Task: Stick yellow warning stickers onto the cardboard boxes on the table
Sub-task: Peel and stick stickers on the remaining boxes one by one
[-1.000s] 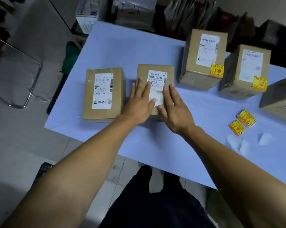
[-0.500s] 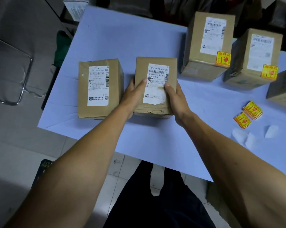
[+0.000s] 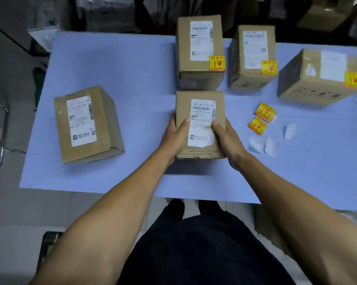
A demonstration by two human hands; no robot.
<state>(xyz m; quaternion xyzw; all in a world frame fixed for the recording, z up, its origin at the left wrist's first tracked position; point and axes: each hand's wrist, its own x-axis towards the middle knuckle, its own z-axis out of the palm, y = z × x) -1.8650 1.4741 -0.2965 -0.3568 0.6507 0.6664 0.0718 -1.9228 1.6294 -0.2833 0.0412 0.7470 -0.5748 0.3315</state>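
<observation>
Five brown cardboard boxes counted on the pale blue worktop (image 3: 116, 64), each with a white shipping label on top. Far left: one unstickered brown cardboard box (image 3: 87, 124), lying slightly turned, well apart from the others. Centre, near the front edge: a smaller brown cardboard box with a torn white label (image 3: 200, 124), no yellow sticker on it, gripped between both hands. Left hand (image 3: 174, 138) clamped on its left side, thumb over the top face; right hand (image 3: 228, 140) clamped on its right side, thumb on the label; fingers of both curled around the box's sides. Just behind it, touching or nearly so: a tall brown cardboard box bearing a yellow warning sticker (image 3: 200, 48) at its label's lower right corner. Right of that: a second stickered brown box (image 3: 252, 58), then a larger third stickered box (image 3: 317, 77) near the right edge. A dark sliver of something more at the far right edge, too cropped to tell.

Loose on the worktop right of the held box: a small stack of yellow warning stickers (image 3: 266, 112), count unreadable, and one single yellow sticker (image 3: 257, 125) just in front of it. Nearby, three white peeled backing papers (image 3: 263, 144).

Grey tiled floor (image 3: 13, 202) at left and below, dark clutter behind the worktop, black trousers (image 3: 204, 243) at bottom centre.
</observation>
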